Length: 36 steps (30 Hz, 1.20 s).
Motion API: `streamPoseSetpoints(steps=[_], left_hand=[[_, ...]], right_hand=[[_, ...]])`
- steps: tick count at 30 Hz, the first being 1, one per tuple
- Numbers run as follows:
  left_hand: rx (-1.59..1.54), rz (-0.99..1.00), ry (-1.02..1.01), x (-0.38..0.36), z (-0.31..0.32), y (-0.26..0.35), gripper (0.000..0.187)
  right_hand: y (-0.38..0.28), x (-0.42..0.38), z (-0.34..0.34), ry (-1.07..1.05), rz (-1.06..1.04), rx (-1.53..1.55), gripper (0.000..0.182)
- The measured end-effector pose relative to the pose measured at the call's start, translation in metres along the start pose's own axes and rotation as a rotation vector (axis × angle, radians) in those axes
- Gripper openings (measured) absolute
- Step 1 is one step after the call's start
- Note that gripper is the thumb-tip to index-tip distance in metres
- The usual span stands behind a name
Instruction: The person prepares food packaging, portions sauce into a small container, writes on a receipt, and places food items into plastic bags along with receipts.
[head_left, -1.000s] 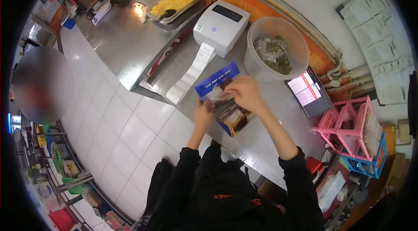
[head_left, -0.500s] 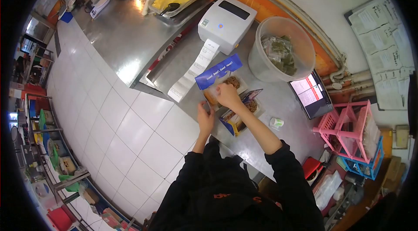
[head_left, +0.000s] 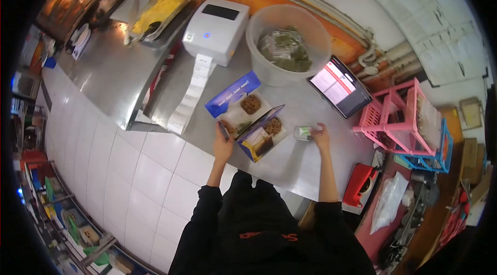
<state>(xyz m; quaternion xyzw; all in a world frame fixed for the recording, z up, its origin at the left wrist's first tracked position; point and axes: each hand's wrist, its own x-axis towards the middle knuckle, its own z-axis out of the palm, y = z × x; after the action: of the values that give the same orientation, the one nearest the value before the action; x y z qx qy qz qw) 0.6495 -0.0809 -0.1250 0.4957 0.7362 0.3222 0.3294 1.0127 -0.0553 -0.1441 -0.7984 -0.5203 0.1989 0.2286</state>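
Observation:
Two blue printed food boxes lie open on the steel counter [head_left: 305, 171]. In the left box [head_left: 247, 114] are brown minced food and other items; the right box [head_left: 273, 132] holds brown food and a yellowish piece. My left hand [head_left: 222, 143] is closed at the left box's near left side, its fingers on the edge. My right hand [head_left: 321, 138] is beside a small clear container with a green-and-white label [head_left: 303, 132], fingertips at its right end; whether they grip it is too small to tell.
A white label printer [head_left: 216, 31] trails a long paper strip [head_left: 194, 91]. Behind the boxes stands a clear tub of green packets [head_left: 287, 47]. A tablet [head_left: 339, 87], a pink rack [head_left: 396, 119] and a red device [head_left: 361, 184] are rightward; a yellow food tray [head_left: 160, 13] is at back left.
My right hand has left the left box and moved right to the small container. My left hand remains by the left box. The camera view has shifted, turning toward the right.

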Motion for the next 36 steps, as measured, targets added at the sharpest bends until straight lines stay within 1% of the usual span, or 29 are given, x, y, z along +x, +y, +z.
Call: streamPoseSetpoints(steps=[2,4,5,6,7,8,9,10,11,12,13,14,15,16,18,19,20,22,23,24,25,26,28,29,30,32,34,36], left_hand=[[-0.03,0.007,-0.048,-0.006,0.019,-0.004,0.074],[-0.051,0.194,0.029,-0.015,0.034,0.002,0.073],[-0.043,0.207,0.011,-0.02,0.04,0.005,0.073],[-0.061,0.18,-0.05,-0.024,0.045,0.007,0.072],[-0.076,0.151,-0.112,-0.028,0.049,0.011,0.071],[-0.063,0.162,-0.131,-0.03,0.054,0.009,0.071],[-0.159,0.163,-0.152,-0.031,0.064,-0.003,0.07],[-0.257,0.159,-0.172,-0.034,0.069,-0.001,0.069],[-0.247,0.165,-0.188,-0.038,0.072,0.0,0.069],[-0.316,0.091,-0.217,-0.046,0.068,0.014,0.066],[-0.386,0.014,-0.245,-0.053,0.067,0.026,0.063],[-0.381,0.016,-0.262,-0.06,0.065,0.031,0.063],[-0.413,-0.05,-0.106,-0.068,0.061,0.031,0.061],[-0.442,-0.115,0.052,-0.08,0.059,0.034,0.059],[-0.024,0.298,0.168,-0.133,0.053,0.036,0.049],[-0.043,0.368,-0.021,-0.167,0.057,0.033,0.048],[-0.062,0.428,-0.21,-0.198,0.067,0.036,0.047],[0.166,0.852,-0.627,-0.207,0.084,0.096,0.04],[0.175,0.87,-0.672,-0.205,0.111,0.106,0.038],[0.182,0.887,-0.717,-0.201,0.14,0.111,0.037],[0.193,0.866,-0.679,-0.195,0.171,0.115,0.037],[0.201,0.849,-0.641,-0.186,0.2,0.117,0.038],[0.326,0.938,-0.547,-0.172,0.24,0.122,0.042],[0.318,0.941,-0.551,-0.17,0.251,0.122,0.042],[0.359,0.937,-0.553,-0.167,0.258,0.122,0.043],[0.396,0.935,-0.554,-0.164,0.265,0.123,0.044],[0.387,0.909,-0.546,-0.167,0.263,0.122,0.044],[0.384,0.917,-0.525,-0.169,0.264,0.118,0.045]], right_hand=[[-0.016,-0.012,0.005,-0.102,0.221,0.371,0.031],[-0.013,-0.011,0.007,-0.101,0.244,0.407,0.028],[-0.008,-0.011,0.005,-0.112,0.249,0.437,0.026],[-0.001,-0.011,0.0,-0.098,0.266,0.449,0.026],[0.008,-0.012,-0.008,-0.078,0.135,0.601,0.026],[0.019,-0.015,-0.017,-0.055,0.001,0.748,0.027],[0.03,-0.022,-0.032,-0.041,0.017,0.757,0.027],[0.043,-0.031,-0.051,-0.125,0.039,0.873,0.038],[0.053,-0.043,-0.065,-0.21,0.058,0.989,0.05],[0.063,-0.055,-0.071,-0.195,0.072,0.996,0.05],[0.075,-0.07,-0.077,-0.172,0.135,0.902,0.055],[0.087,-0.085,-0.084,-0.149,0.197,0.806,0.06],[0.145,-0.094,-0.053,-0.097,-0.092,0.369,0.066],[0.142,-0.101,-0.06,-0.086,-0.079,0.368,0.066],[0.123,-0.12,-0.067,-0.002,-0.004,0.095,0.066],[0.106,-0.121,-0.078,-0.069,0.105,0.088,0.064],[0.093,-0.121,-0.085,-0.069,0.127,0.092,0.064],[0.079,-0.115,-0.09,-0.116,0.224,-0.018,0.058],[0.08,-0.113,-0.088,-0.118,0.232,-0.014,0.058],[0.082,-0.112,-0.087,-0.055,0.174,-0.022,0.055],[0.084,-0.113,-0.086,0.008,0.117,-0.032,0.052],[0.089,-0.112,-0.083,0.01,0.125,-0.032,0.052],[0.098,-0.112,-0.082,0.082,-0.076,-0.147,0.046],[0.101,-0.115,-0.087,0.039,-0.079,-0.147,0.037],[0.103,-0.119,-0.101,0.042,-0.075,-0.153,0.037],[0.105,-0.125,-0.136,0.281,-0.165,-0.029,0.028],[0.136,-0.128,-0.175,0.577,-0.079,-0.041,0.02],[0.147,-0.122,-0.206,0.779,0.214,-0.015,0.02]])
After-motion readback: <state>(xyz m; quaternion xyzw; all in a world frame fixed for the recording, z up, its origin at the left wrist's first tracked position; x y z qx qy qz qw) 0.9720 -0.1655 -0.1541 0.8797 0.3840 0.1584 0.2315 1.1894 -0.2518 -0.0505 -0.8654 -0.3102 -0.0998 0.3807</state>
